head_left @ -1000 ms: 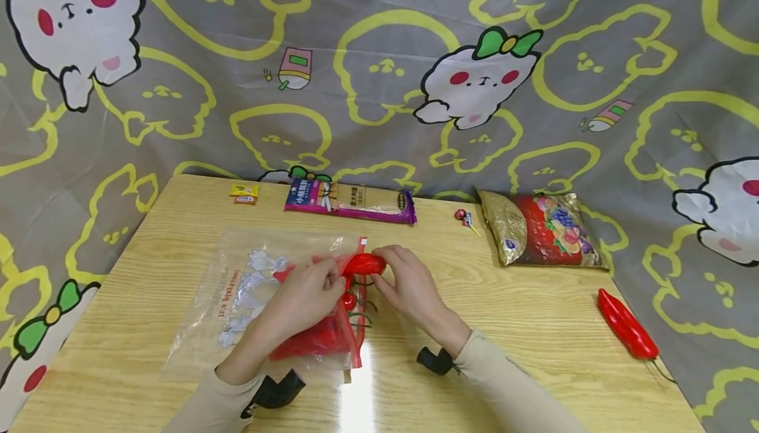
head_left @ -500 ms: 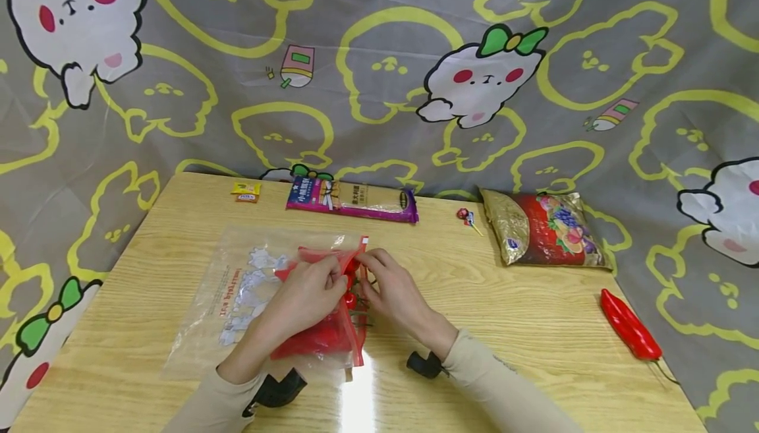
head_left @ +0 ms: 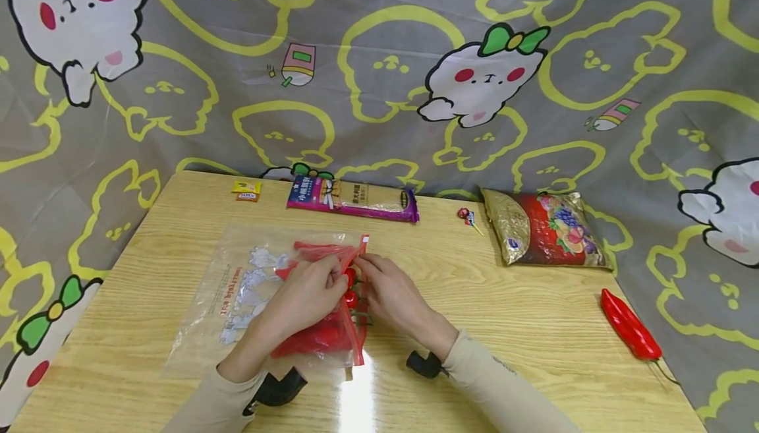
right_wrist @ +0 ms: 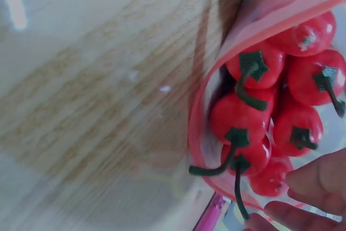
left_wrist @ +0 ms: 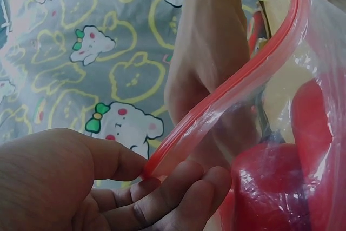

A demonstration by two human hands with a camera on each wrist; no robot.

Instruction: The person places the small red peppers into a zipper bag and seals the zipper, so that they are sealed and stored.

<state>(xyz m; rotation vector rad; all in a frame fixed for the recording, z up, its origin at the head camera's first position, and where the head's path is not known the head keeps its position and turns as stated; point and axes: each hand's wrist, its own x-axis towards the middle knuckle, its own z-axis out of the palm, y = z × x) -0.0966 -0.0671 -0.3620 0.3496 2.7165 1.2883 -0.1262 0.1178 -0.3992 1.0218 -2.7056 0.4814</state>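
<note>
A clear zip bag (head_left: 204,317) with a red closure and printed animals lies on the table, its mouth to the right. Several red chili peppers (right_wrist: 240,114) with green stems are packed at the mouth, stem ends outward. My left hand (head_left: 311,294) pinches the red zip edge (left_wrist: 216,98) between thumb and fingers, holding the mouth apart. At the far end of the mouth is my right hand (head_left: 397,298), its thumb tip touching a pepper (right_wrist: 269,179) and its other fingertips right at the red rim. Part of that pepper is hidden by its neighbours.
Another red chili pepper (head_left: 628,324) lies at the table's right edge. Along the back are small candy packets (head_left: 246,190), a purple noodle packet (head_left: 356,201), a lollipop (head_left: 466,217) and a gold-and-red bag (head_left: 542,229). A patterned grey cloth (head_left: 379,143) hangs behind the table (head_left: 498,327).
The pepper in my right hand has gone from outside the mouth into the bag. My right hand has moved left, up to the bag's rim; my left hand has stayed on the zip edge.
</note>
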